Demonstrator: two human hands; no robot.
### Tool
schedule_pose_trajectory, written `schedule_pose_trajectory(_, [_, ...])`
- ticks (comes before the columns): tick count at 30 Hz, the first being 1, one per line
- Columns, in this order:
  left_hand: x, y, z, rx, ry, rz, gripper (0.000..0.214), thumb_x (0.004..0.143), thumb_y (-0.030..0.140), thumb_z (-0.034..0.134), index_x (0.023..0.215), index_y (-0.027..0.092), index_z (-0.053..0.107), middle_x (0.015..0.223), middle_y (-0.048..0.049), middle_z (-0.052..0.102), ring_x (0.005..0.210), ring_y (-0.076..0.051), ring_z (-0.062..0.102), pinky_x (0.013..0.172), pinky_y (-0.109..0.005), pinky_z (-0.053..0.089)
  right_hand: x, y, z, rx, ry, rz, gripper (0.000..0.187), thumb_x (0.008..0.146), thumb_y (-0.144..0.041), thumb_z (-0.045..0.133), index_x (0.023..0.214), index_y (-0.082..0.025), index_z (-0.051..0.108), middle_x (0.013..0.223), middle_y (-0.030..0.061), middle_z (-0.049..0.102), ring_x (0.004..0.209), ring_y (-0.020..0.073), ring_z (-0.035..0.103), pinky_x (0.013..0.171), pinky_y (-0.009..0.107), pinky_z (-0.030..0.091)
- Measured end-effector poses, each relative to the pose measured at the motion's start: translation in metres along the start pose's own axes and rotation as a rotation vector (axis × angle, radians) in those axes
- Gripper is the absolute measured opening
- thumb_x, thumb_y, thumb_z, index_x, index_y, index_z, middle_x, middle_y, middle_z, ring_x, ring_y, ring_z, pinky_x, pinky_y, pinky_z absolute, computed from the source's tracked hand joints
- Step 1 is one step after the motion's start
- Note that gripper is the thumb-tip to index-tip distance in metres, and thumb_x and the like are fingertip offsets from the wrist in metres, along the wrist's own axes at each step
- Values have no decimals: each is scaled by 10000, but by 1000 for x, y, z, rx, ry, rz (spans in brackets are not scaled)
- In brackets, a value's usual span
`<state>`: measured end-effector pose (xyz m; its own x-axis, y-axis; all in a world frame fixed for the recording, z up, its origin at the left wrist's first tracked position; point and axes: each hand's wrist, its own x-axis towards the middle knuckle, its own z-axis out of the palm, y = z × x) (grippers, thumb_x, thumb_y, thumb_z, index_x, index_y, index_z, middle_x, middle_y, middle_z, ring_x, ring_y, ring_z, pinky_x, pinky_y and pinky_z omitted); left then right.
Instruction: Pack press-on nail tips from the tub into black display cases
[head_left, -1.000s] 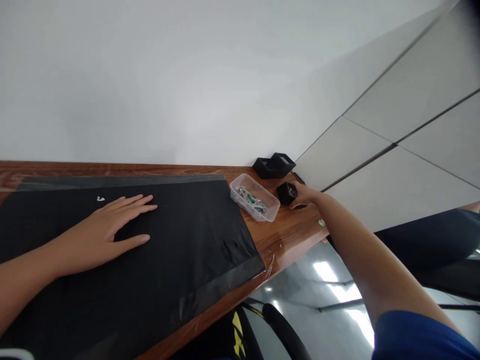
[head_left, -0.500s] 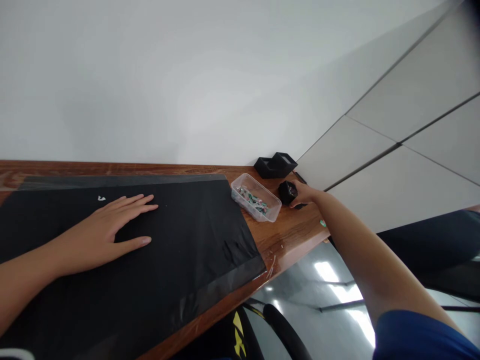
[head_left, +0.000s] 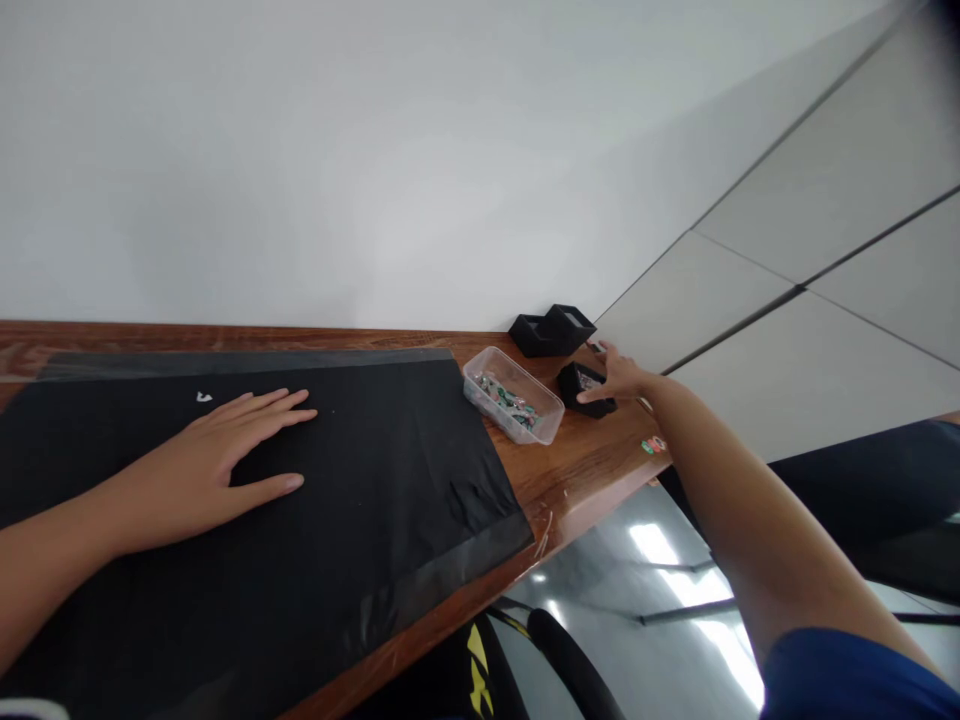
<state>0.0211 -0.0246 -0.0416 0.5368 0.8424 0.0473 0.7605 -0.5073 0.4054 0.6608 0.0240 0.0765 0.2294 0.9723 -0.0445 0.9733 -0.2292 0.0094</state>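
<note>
My left hand (head_left: 240, 450) lies flat on the black mat (head_left: 375, 470), fingers stretched out and thumb apart, holding nothing. A small white scrap (head_left: 203, 397) lies just beyond its fingers. At the right end of the table, my right hand (head_left: 621, 378) is open, thumb and fingers apart. Its thumb is over a small black box (head_left: 574, 388) that has small shiny bits in it. The fingers stretch toward a small dark object (head_left: 595, 347) beside the wall; whether they touch it I cannot tell.
A clear plastic tub (head_left: 551, 420) with small green, pink and silvery pieces stands left of the black box. Two joined or stacked black boxes (head_left: 534, 340) stand against the wall. Small green and red rings (head_left: 652, 445) lie near the wooden table's (head_left: 570, 490) right edge.
My right hand has let go of the black box and moved slightly away, its fingers now stretched toward the wall. The box shows more of its contents. My left hand has not moved.
</note>
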Motion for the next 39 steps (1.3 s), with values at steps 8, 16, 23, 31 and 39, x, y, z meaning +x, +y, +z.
schedule_pose_trajectory(8, [-2,0,2,25,16,-26,772,851,763,546,1528,401,463,1663,129,324,1517,-433,301,1223,-614,325,51,-63,-49,-1,179,-1,750,1001,-622,297,1558,-123,241,1487,212,536,1287,322,594,1058,445,491])
schedule_pose_trajectory(16, [-1,-1,3,31,64,75,760,855,728,589,1525,383,485,1646,58,371,1512,-382,346,1249,-559,313,75,-139,2,-328,2,-318,763,611,-163,764,1353,-240,599,1391,126,645,1430,395,436,1233,556,214])
schedule_pose_trajectory(23, [-5,13,9,-34,164,33,715,896,767,500,1478,354,555,1628,-6,423,1531,-353,326,1258,-575,276,69,-128,0,-451,41,-313,738,668,-192,757,1377,-217,552,1422,153,612,1397,370,466,1213,523,226])
schedule_pose_trajectory(31, [-4,13,5,-98,109,-21,628,964,729,401,1476,399,550,1635,61,401,1545,-317,300,1278,-525,252,69,-125,12,-428,24,-178,370,810,-448,691,1092,-210,666,1136,136,737,1111,329,658,934,425,489])
schedule_pose_trajectory(39, [-1,6,3,-84,37,-4,640,954,708,459,1506,388,514,1653,50,355,1551,-329,278,1277,-551,234,55,-130,-4,-412,20,-134,272,843,-367,660,1060,-205,680,1106,140,748,1076,338,682,916,437,476])
